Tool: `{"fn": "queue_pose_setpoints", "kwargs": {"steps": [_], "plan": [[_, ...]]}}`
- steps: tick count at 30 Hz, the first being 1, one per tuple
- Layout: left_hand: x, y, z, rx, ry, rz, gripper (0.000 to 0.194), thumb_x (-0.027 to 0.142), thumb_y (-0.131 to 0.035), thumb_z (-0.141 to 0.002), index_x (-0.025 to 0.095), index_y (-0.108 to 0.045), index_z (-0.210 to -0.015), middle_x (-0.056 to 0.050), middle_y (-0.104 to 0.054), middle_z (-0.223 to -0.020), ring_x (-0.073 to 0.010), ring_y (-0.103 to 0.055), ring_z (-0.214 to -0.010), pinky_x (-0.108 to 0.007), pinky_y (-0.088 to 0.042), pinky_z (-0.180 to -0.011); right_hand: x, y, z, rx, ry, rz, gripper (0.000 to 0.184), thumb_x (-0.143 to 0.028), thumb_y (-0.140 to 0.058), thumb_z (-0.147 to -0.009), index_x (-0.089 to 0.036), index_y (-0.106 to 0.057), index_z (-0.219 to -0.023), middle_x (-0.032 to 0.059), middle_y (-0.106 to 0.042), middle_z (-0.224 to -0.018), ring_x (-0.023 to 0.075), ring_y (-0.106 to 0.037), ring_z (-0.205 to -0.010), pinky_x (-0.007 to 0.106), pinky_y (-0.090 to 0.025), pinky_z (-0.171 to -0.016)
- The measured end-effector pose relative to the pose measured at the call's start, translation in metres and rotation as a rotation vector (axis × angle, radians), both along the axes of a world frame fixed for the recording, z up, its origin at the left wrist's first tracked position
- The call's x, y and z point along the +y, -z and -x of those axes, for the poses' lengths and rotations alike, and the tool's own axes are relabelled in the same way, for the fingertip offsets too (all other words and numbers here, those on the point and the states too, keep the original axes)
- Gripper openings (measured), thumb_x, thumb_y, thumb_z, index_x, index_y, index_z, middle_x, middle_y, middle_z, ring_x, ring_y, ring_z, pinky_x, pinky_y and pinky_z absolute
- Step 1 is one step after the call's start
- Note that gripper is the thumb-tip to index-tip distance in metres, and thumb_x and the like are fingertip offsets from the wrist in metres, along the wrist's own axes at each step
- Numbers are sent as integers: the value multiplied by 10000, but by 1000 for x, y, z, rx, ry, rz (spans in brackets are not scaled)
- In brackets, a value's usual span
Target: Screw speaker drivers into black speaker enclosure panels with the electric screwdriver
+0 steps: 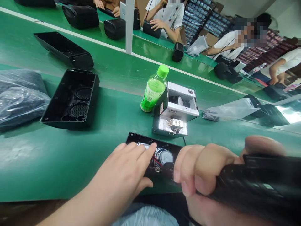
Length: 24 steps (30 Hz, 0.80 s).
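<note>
A black speaker housing (pixel 177 146) lies in front of me with its inside facing up, showing a round silver speaker driver (pixel 166 156) and red and black wires. Across its left part lies my left hand (pixel 128 164), the thumb on the near side and the other fingers bent over it; their tips are partly hidden. My right hand (pixel 202 166) is wrapped round a black electric screwdriver (pixel 261 185), held nearly level. The tool's dark nose (pixel 168 172) points left at the housing's near side, close to a small metal part (pixel 157 169). The bit's contact is hard to make out.
Just beyond stand a white-and-black screw feeder (pixel 177 110) and a green-capped bottle (pixel 154 89). To the left are an open black housing (pixel 70 100), another shell (pixel 63 48) and a plastic-wrapped bundle (pixel 21 97). A white post (pixel 129 28) rises mid-bench; co-workers sit opposite.
</note>
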<state>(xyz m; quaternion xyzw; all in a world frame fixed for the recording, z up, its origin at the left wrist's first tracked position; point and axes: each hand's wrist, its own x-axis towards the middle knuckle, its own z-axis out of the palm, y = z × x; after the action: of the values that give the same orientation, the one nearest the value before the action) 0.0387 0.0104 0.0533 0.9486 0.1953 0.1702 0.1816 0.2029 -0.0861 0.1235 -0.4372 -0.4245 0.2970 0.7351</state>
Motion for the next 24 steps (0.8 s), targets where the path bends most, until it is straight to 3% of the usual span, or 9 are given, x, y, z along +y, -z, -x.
{"fn": "queue_pose_setpoints", "kwargs": {"steps": [1,2,5,7,13,20,24], "plan": [[5,1,2,24,-33,-5,591,205,-888,-850,139,-644,-1384,-71,-728,-1083,-284,-620,-942,-410,-400,-816,1,5,-2,19,-2,-17,295,-392,-471,-1103,-384,-627,-1353,-15,-677,-708,217,-650,-541,441,-601,-556],[10,2,3,49,-59,1,579,201,-865,-874,160,-639,-1406,-68,-718,-1087,-283,-612,-950,-413,-407,-827,2,10,-3,35,7,-39,306,-442,-486,-1103,-363,-635,-1358,-8,-680,-711,218,-646,-543,439,-597,-555],[24,6,3,140,-84,83,260,185,-724,-989,240,-732,-1243,-28,-683,-995,-251,-585,-888,-394,-386,-782,9,23,-5,73,66,-70,539,-705,-501,-1033,-285,-696,-1308,18,-677,-669,213,-619,-518,411,-565,-538],[29,7,0,184,-84,112,208,212,-698,-1015,264,-750,-1209,-24,-696,-1025,-250,-595,-919,-401,-376,-788,14,29,-4,85,68,-67,628,-783,-486,-991,-274,-725,-1271,23,-678,-646,209,-612,-504,396,-554,-543],[34,8,-8,231,3,171,310,271,-833,-938,306,-740,-1232,25,-769,-1097,-248,-643,-1041,-417,-344,-838,19,38,-4,57,71,-57,627,-783,-488,-993,-279,-730,-1277,30,-678,-642,223,-609,-492,419,-552,-544],[38,8,-11,249,1,189,194,245,-817,-931,291,-751,-1108,48,-774,-1019,-236,-635,-971,-410,-299,-774,16,44,-4,22,105,-24,662,-812,-443,-988,-283,-711,-1280,24,-673,-648,219,-610,-491,438,-549,-559],[38,10,-11,236,-5,195,227,240,-815,-925,304,-750,-1133,57,-776,-1019,-236,-633,-968,-408,-294,-767,17,46,-4,19,106,-11,657,-814,-444,-987,-282,-690,-1283,13,-671,-656,215,-616,-506,434,-545,-566]]}}
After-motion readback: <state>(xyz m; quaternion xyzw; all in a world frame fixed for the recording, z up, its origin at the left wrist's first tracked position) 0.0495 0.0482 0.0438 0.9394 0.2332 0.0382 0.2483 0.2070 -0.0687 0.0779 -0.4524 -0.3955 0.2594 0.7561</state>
